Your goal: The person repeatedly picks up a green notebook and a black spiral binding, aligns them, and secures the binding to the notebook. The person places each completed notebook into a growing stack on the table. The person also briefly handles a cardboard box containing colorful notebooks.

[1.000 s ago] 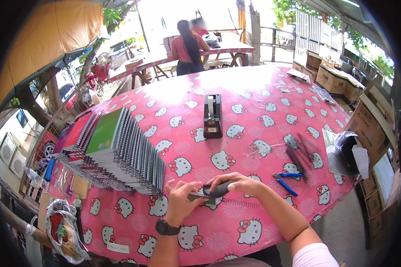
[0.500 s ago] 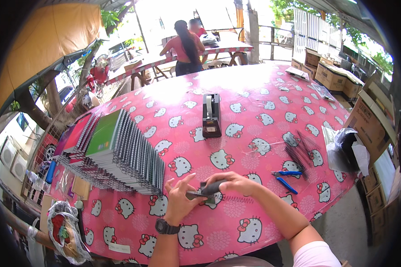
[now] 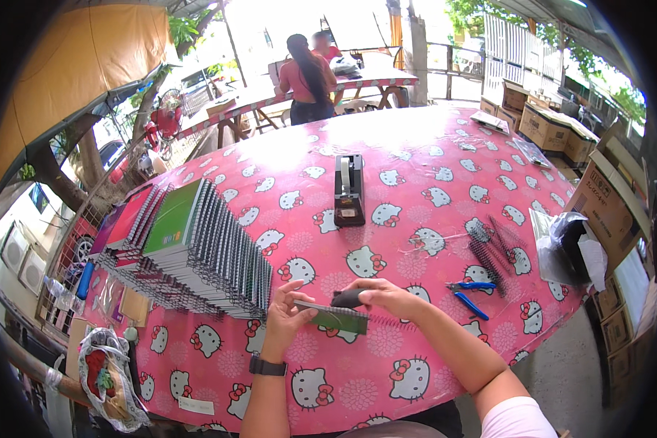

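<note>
My left hand pinches one end of a small green notebook, which is held on a tilt above the table. A thin dark spiral wire runs along the notebook's upper edge and sticks out past it to the right. In my right hand is a dark, rounded, stubby piece at that same edge; its exact kind I cannot make out. My right fingers wrap over its far side. A tall stack of spiral notebooks with green, red and purple covers stands to the left.
A black tape dispenser sits mid-table. Blue-handled pliers and loose spiral wires lie at the right. A plastic bag hangs at the lower left. Cardboard boxes stand right; two people are at a far table.
The notebook has turned so its green cover faces me more fully. My left hand has shifted slightly left and curled its fingers. The dark piece sits slightly higher.
</note>
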`<state>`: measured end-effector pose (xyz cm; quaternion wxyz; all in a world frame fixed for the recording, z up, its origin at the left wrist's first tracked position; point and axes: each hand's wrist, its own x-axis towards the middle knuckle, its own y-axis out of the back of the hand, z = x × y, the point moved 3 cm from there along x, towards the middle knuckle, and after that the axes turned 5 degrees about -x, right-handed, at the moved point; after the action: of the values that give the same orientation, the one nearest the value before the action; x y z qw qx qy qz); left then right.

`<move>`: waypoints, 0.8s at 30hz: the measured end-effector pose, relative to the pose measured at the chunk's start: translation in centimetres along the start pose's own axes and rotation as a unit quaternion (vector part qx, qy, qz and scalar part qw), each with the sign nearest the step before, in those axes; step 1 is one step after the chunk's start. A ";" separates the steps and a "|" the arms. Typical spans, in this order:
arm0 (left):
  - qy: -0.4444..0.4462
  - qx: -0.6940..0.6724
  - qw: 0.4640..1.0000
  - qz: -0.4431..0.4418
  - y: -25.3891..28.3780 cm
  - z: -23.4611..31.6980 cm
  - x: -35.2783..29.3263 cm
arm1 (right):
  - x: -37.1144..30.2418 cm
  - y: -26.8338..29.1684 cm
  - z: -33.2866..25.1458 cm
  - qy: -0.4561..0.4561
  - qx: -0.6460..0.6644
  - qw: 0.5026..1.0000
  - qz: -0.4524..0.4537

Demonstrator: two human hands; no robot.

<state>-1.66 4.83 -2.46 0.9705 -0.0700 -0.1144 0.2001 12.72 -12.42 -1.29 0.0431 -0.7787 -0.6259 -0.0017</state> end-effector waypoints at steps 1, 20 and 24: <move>0.010 -0.018 1.000 -0.001 -0.4 -0.4 -0.3 | -0.4 -0.1 -0.4 0.031 0.076 0.996 -0.025; 0.036 -0.070 0.997 -0.024 0.9 -2.2 0.0 | 0.0 -0.3 0.5 -0.037 -0.237 0.968 0.076; 0.038 -0.068 0.996 -0.030 1.5 -2.7 0.0 | 0.1 -0.3 -0.1 0.028 0.034 0.999 0.021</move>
<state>-1.57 5.93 -5.35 0.9728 -0.1401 -0.0927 0.1597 12.42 -12.31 -1.18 0.0874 -0.7896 -0.6074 -0.0010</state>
